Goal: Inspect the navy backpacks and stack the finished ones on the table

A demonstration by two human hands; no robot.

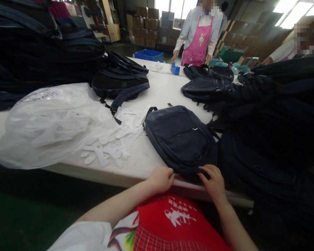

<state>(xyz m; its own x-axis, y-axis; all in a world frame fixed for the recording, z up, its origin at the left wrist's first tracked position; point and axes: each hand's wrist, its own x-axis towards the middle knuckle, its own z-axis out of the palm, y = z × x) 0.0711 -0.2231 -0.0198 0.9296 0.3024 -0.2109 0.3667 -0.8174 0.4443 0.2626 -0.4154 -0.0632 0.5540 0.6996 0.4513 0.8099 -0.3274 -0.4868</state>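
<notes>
head camera view: a navy backpack (170, 129) lies on its back, front panel up, at the near edge of a long white worktable (141, 160), between heaps on both sides. the left hand (161, 178) is narrow, its fingertips closed on the bag's near edge toward the left; the right hand (213, 181) pinches the same edge farther right, thumb below and fingers above. gripping two spread points probably holds that edge straight and stops the bag from twisting. with the panel up, its slanting zipper (180, 134) and small ring (198, 157) face the wearer, presumably for easy sight and reach. just left lie loose white flat pieces (102, 153), beside a big translucent plastic bag (49, 129) that seems to hold more of them, perhaps set there to be within reach. dark backpacks are piled high at far left (28, 52) and on the right (272, 139), which looks like a way of leaving the middle for one bag. across the table, at the far side, a person in a pink apron (199, 38) stands near a small blue object (175, 69), too small to identify surely.
</notes>
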